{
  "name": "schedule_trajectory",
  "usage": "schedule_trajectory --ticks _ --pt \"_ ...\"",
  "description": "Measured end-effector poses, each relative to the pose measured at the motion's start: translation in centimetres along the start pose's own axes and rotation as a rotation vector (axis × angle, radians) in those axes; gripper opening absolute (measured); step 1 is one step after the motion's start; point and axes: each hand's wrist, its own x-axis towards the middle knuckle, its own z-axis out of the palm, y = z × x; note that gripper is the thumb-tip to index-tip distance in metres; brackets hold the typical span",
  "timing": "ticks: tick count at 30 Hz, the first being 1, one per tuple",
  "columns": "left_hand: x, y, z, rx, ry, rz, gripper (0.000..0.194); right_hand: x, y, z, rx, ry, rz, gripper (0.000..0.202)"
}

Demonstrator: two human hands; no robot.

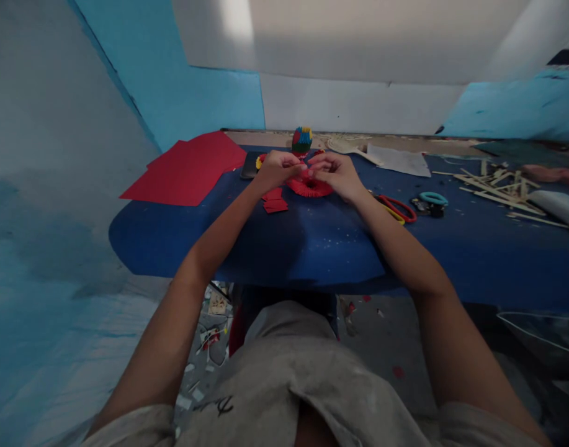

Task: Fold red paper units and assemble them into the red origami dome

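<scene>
Over the blue table, my left hand [280, 169] and my right hand [336, 176] meet with fingers curled and thumbs toward each other. Both are closed in a pinch; a little red shows between the fingertips, but what they hold is too small to make out. Right beneath them lies a ring of folded red paper pieces [311, 188], its upper part partly covered by my fingers. Small red paper rectangles [275, 203] lie in front of my left hand. Behind my hands stands a multicoloured folded-paper piece [302, 140] in red, blue, yellow and green.
Red paper sheets [186, 167] cover the table's left side. A dark tray or phone-like object [249, 165] sits by my left wrist. Red-handled scissors [400, 208] and a light-blue ring [434, 198] lie right of my right forearm. Thin wooden sticks [498, 189] are scattered farther right.
</scene>
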Motion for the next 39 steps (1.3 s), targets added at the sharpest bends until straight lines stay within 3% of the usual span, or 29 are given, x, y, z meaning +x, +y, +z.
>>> schedule_trajectory --ticks 7,14,18,25,28,34,39 --pt "-0.2 0.2 -0.1 0.004 -0.044 -0.028 0.019 0.3 0.5 0.0 -0.013 0.011 -0.082 0.021" --pt "-0.2 0.3 0.4 -0.022 0.022 -0.027 0.02 0.0 0.2 0.5 -0.043 0.048 -0.059 0.033" --pt "-0.5 1.2 0.8 -0.098 0.035 -0.093 0.022 0.0 -0.2 1.0 -0.065 0.077 -0.056 0.037" --pt "-0.6 2.1 0.6 -0.182 -0.009 -0.23 0.021 0.2 -0.9 0.6 -0.073 0.019 -0.094 0.033" --pt "-0.7 2.1 0.5 -0.197 -0.027 -0.268 0.031 0.2 -0.6 0.6 -0.077 0.041 -0.092 0.028" --pt "-0.9 1.7 0.8 -0.148 -0.063 -0.184 0.015 0.2 -0.3 0.6 -0.063 0.084 -0.061 0.023" --pt "-0.6 0.6 0.7 -0.02 -0.061 -0.067 0.017 0.3 -0.2 0.0 -0.047 0.071 -0.012 0.027"
